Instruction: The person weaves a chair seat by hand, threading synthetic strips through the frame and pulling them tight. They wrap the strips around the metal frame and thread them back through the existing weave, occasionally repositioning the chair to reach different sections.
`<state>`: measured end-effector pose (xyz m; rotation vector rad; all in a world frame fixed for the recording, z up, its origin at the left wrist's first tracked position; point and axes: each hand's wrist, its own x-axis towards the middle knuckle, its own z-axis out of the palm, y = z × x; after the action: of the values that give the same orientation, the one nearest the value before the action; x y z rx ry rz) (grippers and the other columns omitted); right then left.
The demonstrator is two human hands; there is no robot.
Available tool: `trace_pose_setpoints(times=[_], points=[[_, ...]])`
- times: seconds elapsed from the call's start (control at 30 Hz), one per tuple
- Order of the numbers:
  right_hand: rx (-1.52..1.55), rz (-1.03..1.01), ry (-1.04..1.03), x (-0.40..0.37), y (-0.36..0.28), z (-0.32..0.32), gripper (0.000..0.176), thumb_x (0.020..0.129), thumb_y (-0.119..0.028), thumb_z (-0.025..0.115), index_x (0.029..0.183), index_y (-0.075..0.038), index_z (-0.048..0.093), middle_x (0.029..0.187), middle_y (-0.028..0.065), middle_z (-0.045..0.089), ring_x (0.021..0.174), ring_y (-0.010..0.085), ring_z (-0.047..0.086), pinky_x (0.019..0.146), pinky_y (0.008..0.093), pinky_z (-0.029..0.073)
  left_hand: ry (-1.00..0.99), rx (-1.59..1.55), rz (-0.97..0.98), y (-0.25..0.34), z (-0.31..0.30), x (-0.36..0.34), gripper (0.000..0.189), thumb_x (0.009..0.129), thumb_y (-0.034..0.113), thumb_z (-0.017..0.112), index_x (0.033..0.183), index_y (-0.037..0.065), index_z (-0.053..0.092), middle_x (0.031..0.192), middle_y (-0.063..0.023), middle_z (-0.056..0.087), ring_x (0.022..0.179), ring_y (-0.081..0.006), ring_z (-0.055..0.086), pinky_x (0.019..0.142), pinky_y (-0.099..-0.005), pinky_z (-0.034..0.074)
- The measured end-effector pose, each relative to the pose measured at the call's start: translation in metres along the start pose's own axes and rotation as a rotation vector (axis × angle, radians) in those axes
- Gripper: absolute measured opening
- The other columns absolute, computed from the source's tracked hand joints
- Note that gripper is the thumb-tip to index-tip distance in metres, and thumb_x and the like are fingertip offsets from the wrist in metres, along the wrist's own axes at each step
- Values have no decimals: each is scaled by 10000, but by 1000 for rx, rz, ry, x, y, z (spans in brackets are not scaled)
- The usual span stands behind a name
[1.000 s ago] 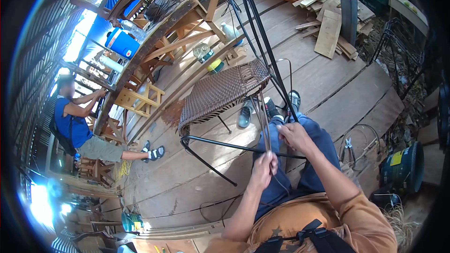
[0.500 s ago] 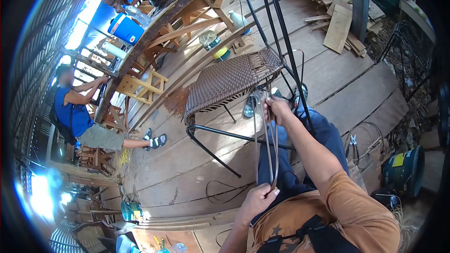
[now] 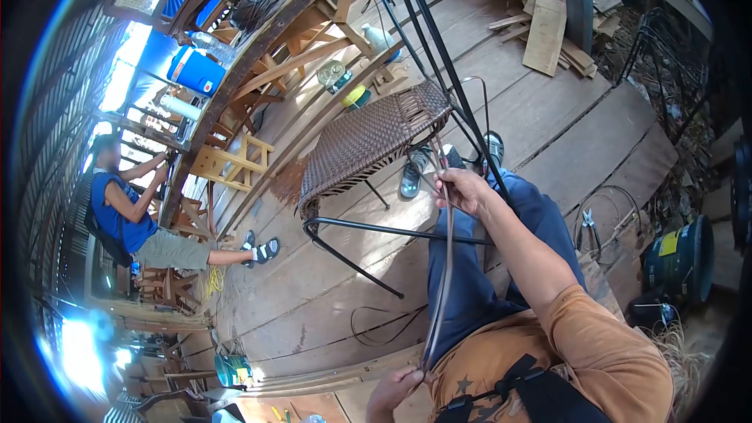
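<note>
A dark metal chair frame (image 3: 368,226) stands in front of me, its seat woven from brown flat strips (image 3: 364,137). Long brown weaving strips (image 3: 447,266) run down from the seat's near edge toward my lap. My right hand (image 3: 464,191) is closed around them just below that edge. Down by my waist, my left hand (image 3: 398,388) pinches the strips' lower part, with thumb and fingers together. Between the two hands the strips look taut and lie close to each other, passing over my blue trousers (image 3: 462,266).
A person in a blue top (image 3: 121,204) sits at the left by a long wooden bench (image 3: 227,86). Wood offcuts (image 3: 544,31) are piled at the upper right. Pliers (image 3: 589,227) and a dark green bucket (image 3: 680,260) are on the right. A loose strip loop (image 3: 376,325) lies on the floor.
My left hand has moved down toward my waist, drawing the strips out straighter. My right hand stays below the seat edge, shifted slightly down. The whole view has shifted a little.
</note>
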<state>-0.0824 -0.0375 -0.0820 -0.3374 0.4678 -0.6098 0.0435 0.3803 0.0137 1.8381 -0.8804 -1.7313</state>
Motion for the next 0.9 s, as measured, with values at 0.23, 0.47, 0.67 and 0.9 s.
trace_pose_setpoints(times=[0.23, 0.47, 0.67, 0.9], points=[[-102, 59, 24, -13, 14, 9, 187, 934, -201, 449, 888, -65, 569, 683, 21, 577, 582, 122, 570, 498, 299, 483, 20, -98, -479, -51, -29, -37, 353, 903, 305, 512, 931, -32, 614, 902, -136, 617, 811, -222, 592, 769, -336, 456], [-266, -233, 451, -7, 40, -13, 153, 866, -175, 503, 801, -55, 573, 661, 22, 540, 516, 128, 520, 449, 261, 412, 332, 54, -419, -148, -12, -100, 448, 916, 386, 466, 688, 26, 605, 594, -38, 563, 537, -147, 520, 531, -289, 429], [-393, -351, 396, 24, 22, -13, 211, 850, -273, 562, 807, -67, 545, 695, 13, 527, 616, 123, 507, 511, 282, 407, 369, 142, -495, -161, -15, -82, 403, 912, 363, 475, 769, 8, 601, 693, -75, 571, 632, -190, 528, 604, -319, 429], [-352, -427, 492, 91, -2, 8, 247, 859, -351, 568, 864, -107, 525, 802, -1, 496, 684, 108, 456, 590, 300, 399, 435, 307, -519, -159, -26, -67, 370, 907, 337, 484, 863, -12, 597, 809, -118, 580, 743, -240, 537, 689, -354, 429]])
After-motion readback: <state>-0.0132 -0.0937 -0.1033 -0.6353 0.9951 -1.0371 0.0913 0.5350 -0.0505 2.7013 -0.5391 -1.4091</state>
